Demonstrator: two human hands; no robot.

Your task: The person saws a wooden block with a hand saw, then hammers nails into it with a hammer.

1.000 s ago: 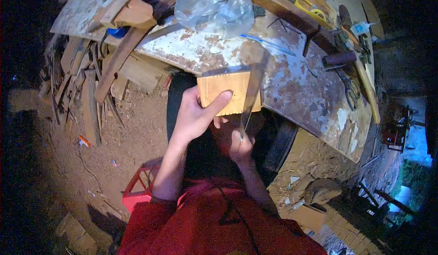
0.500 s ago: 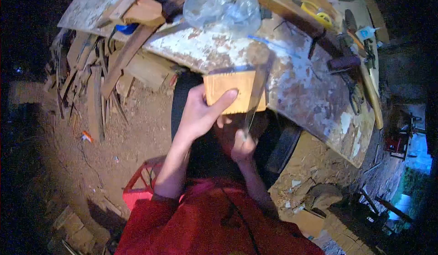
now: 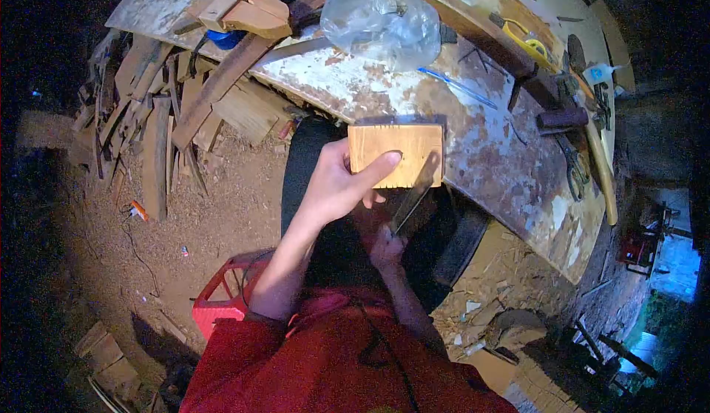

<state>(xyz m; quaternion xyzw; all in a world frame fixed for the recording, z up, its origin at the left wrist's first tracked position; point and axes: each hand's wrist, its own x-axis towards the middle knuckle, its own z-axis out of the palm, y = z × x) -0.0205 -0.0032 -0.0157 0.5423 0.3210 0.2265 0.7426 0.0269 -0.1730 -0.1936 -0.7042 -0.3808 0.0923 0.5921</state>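
Darkness swallows the edges of the view, so we cannot make out much beyond the worn surface (image 3: 488,147) and the dirt floor beneath it. Our left hand (image 3: 336,187) grips the wooden block (image 3: 396,154), thumb laid across its near face and fingers curled behind it, out of sight. The block sits at the near edge of the surface, with fine notches along its far edge. Our right hand (image 3: 384,250) is closed around the handle end of a thin blade (image 3: 416,191), though the handle itself is hidden inside the fist; the blade slants up to the block's right side, and we cannot tell exactly where its tip ends. Our red sleeves fill the near part of the frame.

On the far side of the surface lies a clear plastic bag (image 3: 381,17), crumpled; something dark shows through it, but we cannot say what. Tools lie along the right rim, among them a yellow-handled one (image 3: 529,43) and a dark cylinder (image 3: 562,117), all too small to name. Scrap wood (image 3: 155,139) is piled at the left, and a red crate (image 3: 222,295) stands on the floor, partly covered by our left arm.
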